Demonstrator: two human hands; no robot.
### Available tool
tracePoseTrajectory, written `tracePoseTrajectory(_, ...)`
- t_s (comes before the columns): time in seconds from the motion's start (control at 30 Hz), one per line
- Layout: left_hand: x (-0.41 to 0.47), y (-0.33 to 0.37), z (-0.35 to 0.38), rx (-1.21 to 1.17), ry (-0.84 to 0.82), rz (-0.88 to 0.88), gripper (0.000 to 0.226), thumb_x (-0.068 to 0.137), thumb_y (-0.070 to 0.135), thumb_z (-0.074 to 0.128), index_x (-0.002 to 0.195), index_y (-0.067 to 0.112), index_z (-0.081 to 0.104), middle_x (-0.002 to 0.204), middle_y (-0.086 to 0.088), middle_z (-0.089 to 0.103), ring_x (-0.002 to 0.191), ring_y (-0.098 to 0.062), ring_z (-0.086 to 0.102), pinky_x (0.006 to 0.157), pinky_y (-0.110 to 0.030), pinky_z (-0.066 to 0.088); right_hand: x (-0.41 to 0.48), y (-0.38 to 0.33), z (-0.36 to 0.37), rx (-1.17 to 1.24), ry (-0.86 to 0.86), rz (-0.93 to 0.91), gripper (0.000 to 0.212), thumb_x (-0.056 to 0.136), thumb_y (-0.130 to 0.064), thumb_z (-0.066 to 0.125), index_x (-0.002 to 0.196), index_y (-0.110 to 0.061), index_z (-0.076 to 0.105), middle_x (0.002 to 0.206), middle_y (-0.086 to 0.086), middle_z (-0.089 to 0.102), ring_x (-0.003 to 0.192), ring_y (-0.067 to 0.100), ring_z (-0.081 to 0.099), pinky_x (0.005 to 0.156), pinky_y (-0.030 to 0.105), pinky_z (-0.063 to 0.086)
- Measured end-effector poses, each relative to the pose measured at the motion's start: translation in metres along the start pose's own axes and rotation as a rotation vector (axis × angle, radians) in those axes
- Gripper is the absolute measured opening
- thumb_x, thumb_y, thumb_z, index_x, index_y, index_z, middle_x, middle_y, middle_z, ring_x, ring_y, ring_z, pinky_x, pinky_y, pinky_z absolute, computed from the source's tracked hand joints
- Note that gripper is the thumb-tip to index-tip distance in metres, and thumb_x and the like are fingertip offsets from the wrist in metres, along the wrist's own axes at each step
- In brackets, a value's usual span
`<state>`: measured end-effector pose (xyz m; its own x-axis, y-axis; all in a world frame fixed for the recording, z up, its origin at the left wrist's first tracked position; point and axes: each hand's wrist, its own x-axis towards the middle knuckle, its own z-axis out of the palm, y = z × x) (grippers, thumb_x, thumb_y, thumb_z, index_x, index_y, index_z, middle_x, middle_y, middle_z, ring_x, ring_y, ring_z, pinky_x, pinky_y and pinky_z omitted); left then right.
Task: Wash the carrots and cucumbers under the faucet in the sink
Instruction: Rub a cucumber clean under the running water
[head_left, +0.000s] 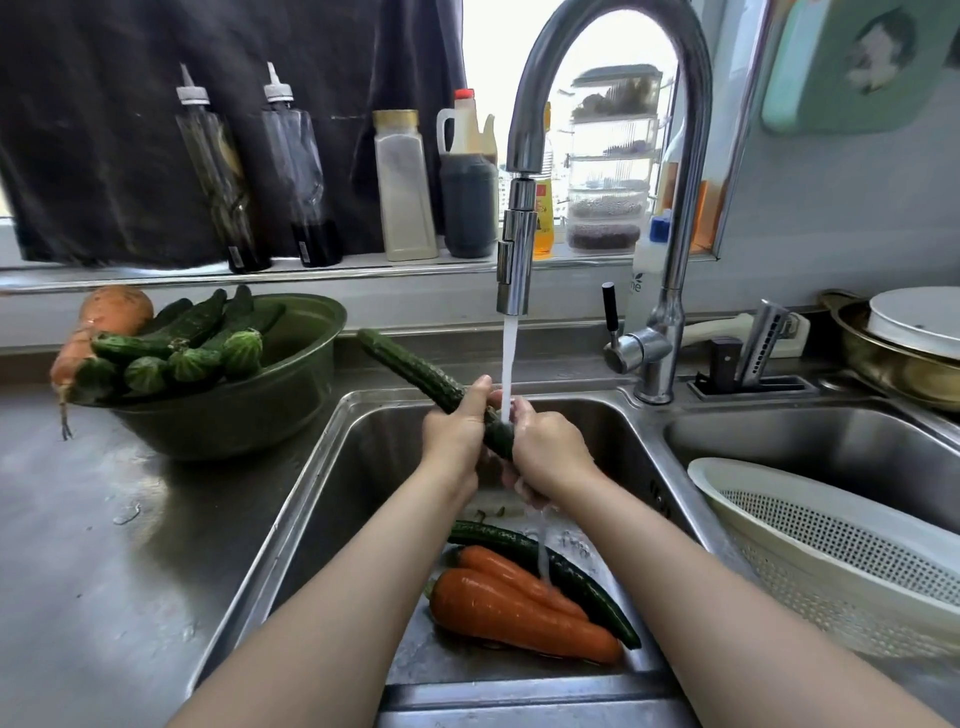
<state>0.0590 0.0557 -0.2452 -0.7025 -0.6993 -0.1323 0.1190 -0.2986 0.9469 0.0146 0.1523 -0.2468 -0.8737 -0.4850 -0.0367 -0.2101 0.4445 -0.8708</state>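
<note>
Left hand: the left hand (457, 431) grips the cucumber (415, 374) mid-length, thumb up, forearm reaching over the sink (332, 467).
Right hand: the right hand (545, 452) curls round its lower end under the faucet (514, 249) stream.
Sink floor: two carrots (509, 608) and another cucumber (571, 577) lie together.

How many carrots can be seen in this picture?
3. Two carrots lie together in the sink; one carrot leans on the green bowl. More may hide under its cucumbers.
</note>
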Motion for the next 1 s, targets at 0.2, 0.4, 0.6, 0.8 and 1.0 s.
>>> tracePoseTrajectory(0.2,-0.01,-0.001,0.008,0.039,0.084,-0.045,0.042,0.095,0.054,0.065,0.081,0.015,0.063,0.078,-0.002,0.07,0.069,-0.018,0.067,0.051,-0.025,0.052,0.008,-0.005,0.009,-0.331,0.07,-0.112,0.05,0.107,-0.034,0.023,0.122,-0.014,0.066,0.115,0.014,0.071,0.104,0.036,0.066,0.084,0.039,0.05)
tracePoseTrajectory(0.4,-0.007,-0.006,0.015,0.1,-0.137,-0.053,0.045,0.109,0.04,0.043,0.122,0.004,0.069,0.118,-0.02,0.074,0.097,-0.029,0.073,0.074,-0.034,0.059,0.007,-0.006,-0.001,-0.095,0.023,0.048,0.073,0.107,-0.057,0.014,0.128,-0.01,0.065,0.107,0.015,0.07,0.098,0.031,0.067,0.089,0.04,0.052)
tracePoseTrajectory(0.6,-0.002,0.009,0.01,-0.316,-0.158,-0.108,0.023,0.102,0.017,0.06,0.124,0.009,0.06,0.101,-0.008,0.076,0.081,-0.019,0.076,0.062,-0.032,0.059,0.004,0.012,-0.028,0.453,-0.632,0.199,0.077,0.091,-0.086,0.022,0.078,-0.016,0.052,0.052,0.001,0.039,0.036,0.014,0.029,0.04,0.019,0.026)
tracePoseTrajectory(0.8,-0.009,0.016,0.018,-0.506,0.019,-0.193,0.057,0.088,0.069,0.062,0.077,0.015,0.047,0.055,0.003,0.046,0.039,-0.013,0.042,0.042,-0.024,0.044,0.003,0.02,-0.033,0.396,-0.828,0.079,0.049,0.088,-0.057,0.069,0.097,-0.01,0.055,0.078,0.006,0.058,0.045,0.013,0.052,0.042,0.026,0.048)
tracePoseTrajectory(1.0,-0.009,0.014,0.019,-0.192,-0.036,-0.001,0.051,0.105,0.056,0.044,0.096,0.007,0.052,0.055,-0.002,0.058,0.046,-0.02,0.054,0.058,-0.035,0.052,0.009,0.026,-0.03,0.525,-0.678,0.093,0.037,0.089,-0.038,0.069,0.104,-0.004,0.067,0.083,0.012,0.062,0.068,0.023,0.06,0.075,0.042,0.055)
